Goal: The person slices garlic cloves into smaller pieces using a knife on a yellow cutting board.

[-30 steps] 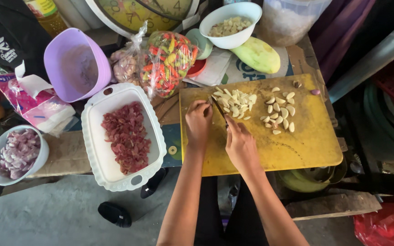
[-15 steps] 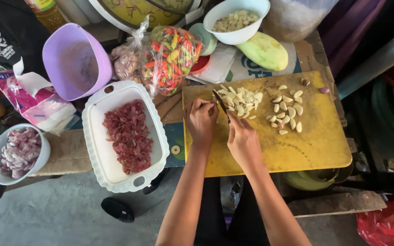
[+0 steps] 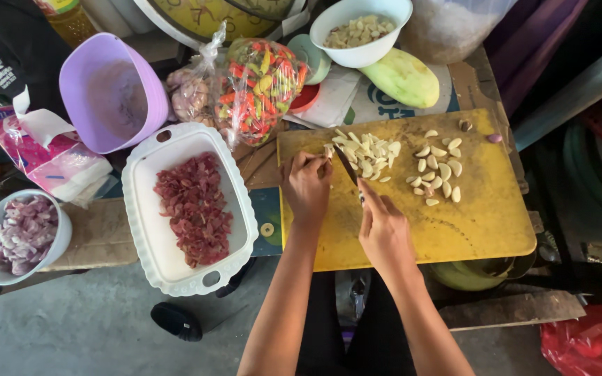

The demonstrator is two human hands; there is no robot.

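Little is changed since before: the knife (image 3: 348,169) is gripped by the right hand (image 3: 383,230), garlic slices (image 3: 365,151) are pinned by the curled left hand (image 3: 307,185).

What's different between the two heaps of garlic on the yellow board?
The heap by the knife is sliced garlic: thin, flat, ragged bits piled close together. The heap of whole cloves to its right is plump, smooth and curved, spread loosely. The left hand rests beside the slices; no hand touches the cloves. Both are pale and lie on the yellow cutting board.

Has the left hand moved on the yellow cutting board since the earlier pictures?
No: the left hand stays near the left edge of the yellow cutting board, beside the sliced garlic.
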